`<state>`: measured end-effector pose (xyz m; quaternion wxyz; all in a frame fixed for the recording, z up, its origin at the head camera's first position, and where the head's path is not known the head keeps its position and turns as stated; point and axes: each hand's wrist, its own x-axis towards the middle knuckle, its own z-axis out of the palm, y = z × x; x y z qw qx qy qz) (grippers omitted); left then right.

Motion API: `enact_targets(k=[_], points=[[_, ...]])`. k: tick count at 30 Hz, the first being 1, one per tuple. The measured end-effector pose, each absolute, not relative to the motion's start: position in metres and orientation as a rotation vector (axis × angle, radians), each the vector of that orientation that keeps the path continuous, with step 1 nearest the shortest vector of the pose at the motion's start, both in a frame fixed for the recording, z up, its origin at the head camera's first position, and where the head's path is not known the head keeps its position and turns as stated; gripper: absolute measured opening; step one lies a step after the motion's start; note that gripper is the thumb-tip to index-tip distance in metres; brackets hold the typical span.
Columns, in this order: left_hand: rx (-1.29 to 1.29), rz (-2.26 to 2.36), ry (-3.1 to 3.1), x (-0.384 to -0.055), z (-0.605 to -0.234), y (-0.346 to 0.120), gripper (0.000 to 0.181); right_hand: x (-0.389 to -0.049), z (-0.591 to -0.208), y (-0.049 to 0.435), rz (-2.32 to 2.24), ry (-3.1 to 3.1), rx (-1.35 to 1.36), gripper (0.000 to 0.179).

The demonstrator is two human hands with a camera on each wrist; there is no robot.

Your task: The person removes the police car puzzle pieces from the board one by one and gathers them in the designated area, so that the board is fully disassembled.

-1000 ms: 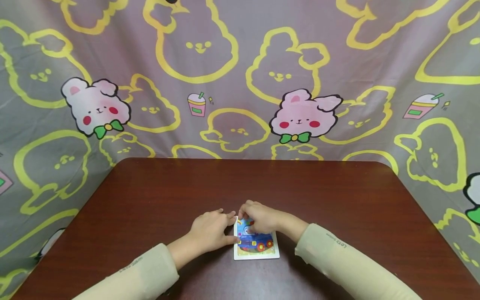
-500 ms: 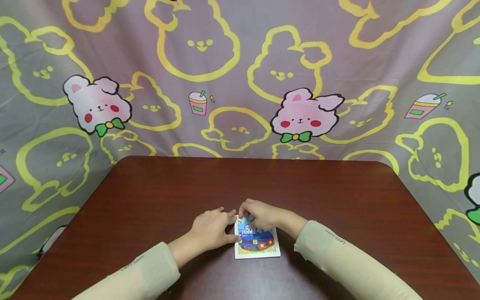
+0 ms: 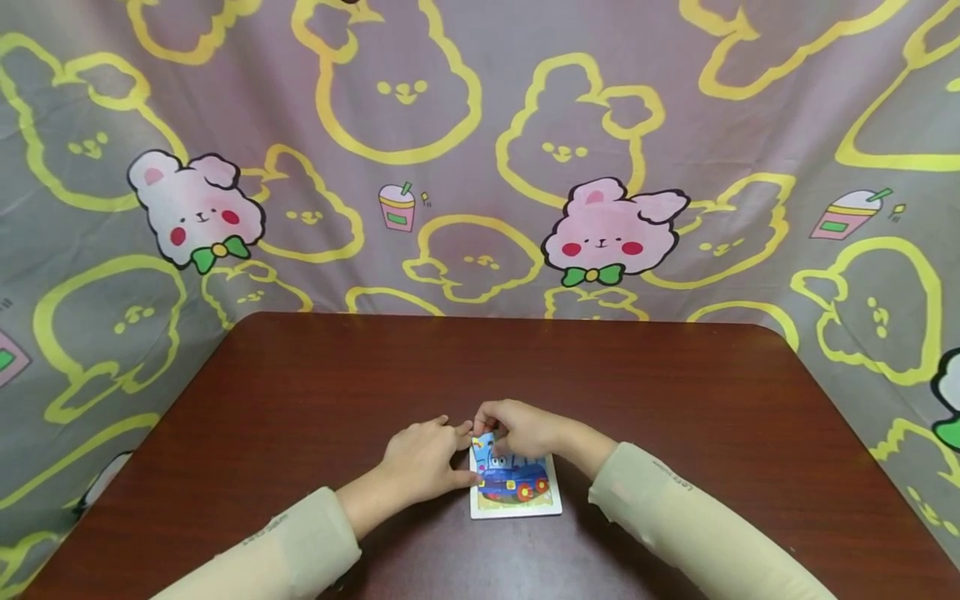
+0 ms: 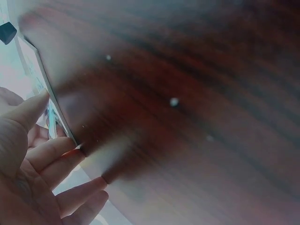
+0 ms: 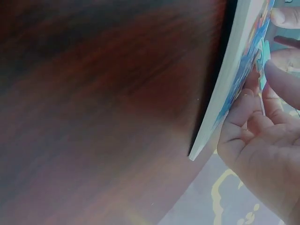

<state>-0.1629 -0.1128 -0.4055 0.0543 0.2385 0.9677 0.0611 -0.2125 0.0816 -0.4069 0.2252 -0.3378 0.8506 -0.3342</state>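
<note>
A small jigsaw puzzle board [image 3: 516, 513] with a white border and a blue cartoon vehicle lies flat on the table. My left hand [image 3: 420, 458] steadies its left edge, fingers fairly straight; in the left wrist view the thumb [image 4: 35, 108] reaches onto the border. From above, my right hand [image 3: 527, 430] covers the board's upper right part. It pinches a light-blue puzzle piece [image 3: 483, 444] at the upper left corner, which is tilted up from the board. The right wrist view shows that piece's thin edge [image 5: 266, 49] between thumb and fingers.
The dark red-brown wooden table [image 3: 337, 375] extends around the board on all sides. Behind and beside it hangs a grey-pink curtain [image 3: 480, 183] printed with yellow outlines and cartoon rabbits.
The right fingers have drawn slightly up and left, and the corner piece now stands tilted up where it lay flatter before. The left hand has stayed at the board's edge.
</note>
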Motion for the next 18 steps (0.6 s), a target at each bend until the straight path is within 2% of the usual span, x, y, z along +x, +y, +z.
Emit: enact_targets(k=[4, 18], points=[[0.742, 0.183, 2.947, -0.1634, -0.4045, -0.1128, 0.06, -0.2135, -0.4052, 0.0821, -0.999, 2.333, -0.911, 0.015], [0.738, 0.188, 2.949, -0.1634, -0.4064, -0.1138, 0.06, -0.2158, -0.403, 0.0896, -1.135, 2.333, -0.837, 0.014]])
